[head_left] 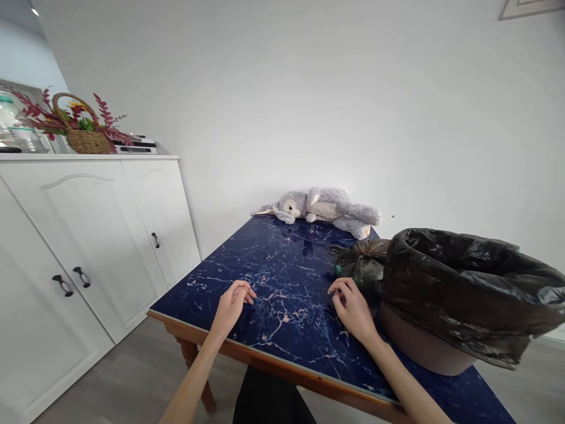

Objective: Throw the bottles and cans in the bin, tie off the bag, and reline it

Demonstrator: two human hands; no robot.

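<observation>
My left hand [235, 297] is over the front left of a dark blue marble-patterned table [282, 282], its fingers loosely bent, slightly apart and with nothing visible in them. Farther right, my right hand [349, 303] is also open, thumb and forefinger apart and no object in its grasp. Just beyond it lies a knotted black rubbish bag [364, 259], filled with things I cannot make out except for a green bottle cap showing through. Beside my right forearm stands a brown bin [424, 341] lined with a black bin bag [459, 294].
A grey plush rabbit [324, 207] lies on its side at the table's far edge, against the wall. White cabinets [88, 235] stand to the left, bearing a wicker flower basket [88, 141] and a clear plastic bottle [20, 129].
</observation>
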